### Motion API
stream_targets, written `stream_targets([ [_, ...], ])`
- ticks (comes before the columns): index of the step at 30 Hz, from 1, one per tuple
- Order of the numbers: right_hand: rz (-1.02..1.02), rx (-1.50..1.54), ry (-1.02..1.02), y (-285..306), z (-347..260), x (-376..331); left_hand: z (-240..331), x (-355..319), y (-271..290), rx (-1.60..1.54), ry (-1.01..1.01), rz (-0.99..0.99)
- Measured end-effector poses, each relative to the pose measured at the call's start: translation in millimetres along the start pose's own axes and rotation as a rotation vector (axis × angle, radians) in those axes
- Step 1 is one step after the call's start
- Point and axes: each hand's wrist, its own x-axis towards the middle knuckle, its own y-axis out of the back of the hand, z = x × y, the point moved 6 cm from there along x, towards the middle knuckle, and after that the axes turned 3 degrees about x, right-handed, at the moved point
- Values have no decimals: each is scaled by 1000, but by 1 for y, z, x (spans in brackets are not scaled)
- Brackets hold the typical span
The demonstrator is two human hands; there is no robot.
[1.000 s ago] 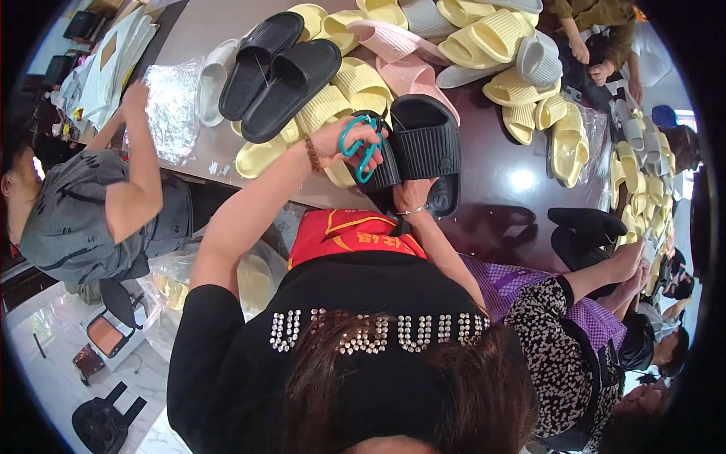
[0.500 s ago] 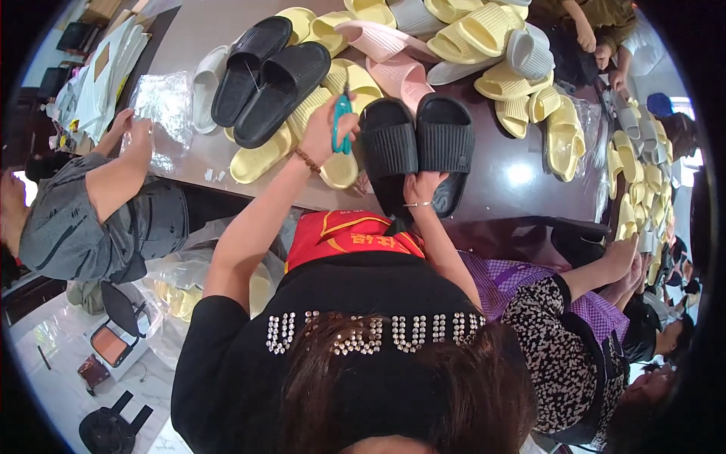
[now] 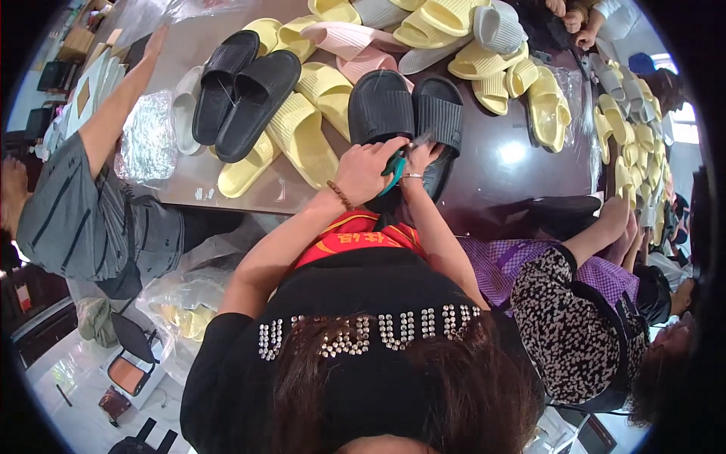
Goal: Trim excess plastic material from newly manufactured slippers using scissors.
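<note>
A pair of black ribbed slide slippers lies near the front edge of the table, the left slipper (image 3: 380,106) beside the right slipper (image 3: 439,113). My left hand (image 3: 369,170) is closed round small scissors with teal handles (image 3: 394,177). Their blades, blurred, point over my right hand (image 3: 420,160) toward the slipper straps. That right hand grips the right slipper at its inner edge, where the two slippers meet; some of its fingers are hidden. Another black pair (image 3: 257,102) rests on yellow slippers to the left, with a thin cord across it.
Yellow (image 3: 302,140), pink (image 3: 352,39) and grey slippers (image 3: 499,29) are heaped at the back. Clear plastic bags (image 3: 147,132) lie at the table's left. A co-worker's arm (image 3: 125,106) reaches over there; another co-worker (image 3: 563,325) works close at my right.
My left hand has brought the scissors down and right, from above the yellow slippers to beside my right hand. The co-worker at left has stretched an arm forward.
</note>
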Motion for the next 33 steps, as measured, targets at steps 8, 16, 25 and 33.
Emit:
stream_targets([
  [8,-142,-778,7,2,-21,8,-40,-54,10,-294,252,-46],
  [16,53,734,-877,12,24,18,-139,-214,24,-280,657,-123],
  [25,170,648,-734,24,-4,40,-119,-243,60,-553,977,-268],
  [33,138,684,-672,22,-25,19,-70,-99,18,-810,519,-73],
])
